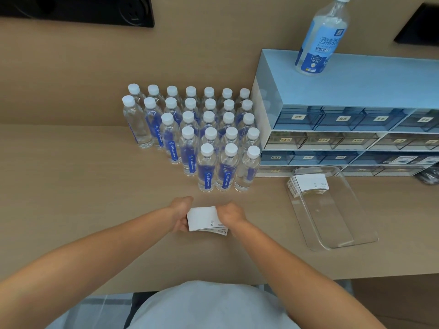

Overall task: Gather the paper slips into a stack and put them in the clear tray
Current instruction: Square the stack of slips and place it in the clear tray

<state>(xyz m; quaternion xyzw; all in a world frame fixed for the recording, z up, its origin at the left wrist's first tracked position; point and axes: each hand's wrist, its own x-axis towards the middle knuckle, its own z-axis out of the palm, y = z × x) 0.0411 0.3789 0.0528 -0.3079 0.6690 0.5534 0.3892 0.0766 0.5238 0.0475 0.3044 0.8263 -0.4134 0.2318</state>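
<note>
A stack of white paper slips [203,219] is held just above the wooden table, in front of the water bottles. My left hand [181,213] grips its left edge and my right hand [231,213] grips its right edge; the lower slips fan out slightly at the bottom right. To the right lies the clear tray [342,236], long and shallow. Another pile of white slips [308,184] sits in the tray's far end, leaning against its left wall.
Several water bottles [206,167] with white caps and blue labels stand in rows beyond my hands. A blue drawer organiser [344,129] stands behind the tray, with a spray bottle [320,39] on top. The table's front edge [356,276] runs near my body.
</note>
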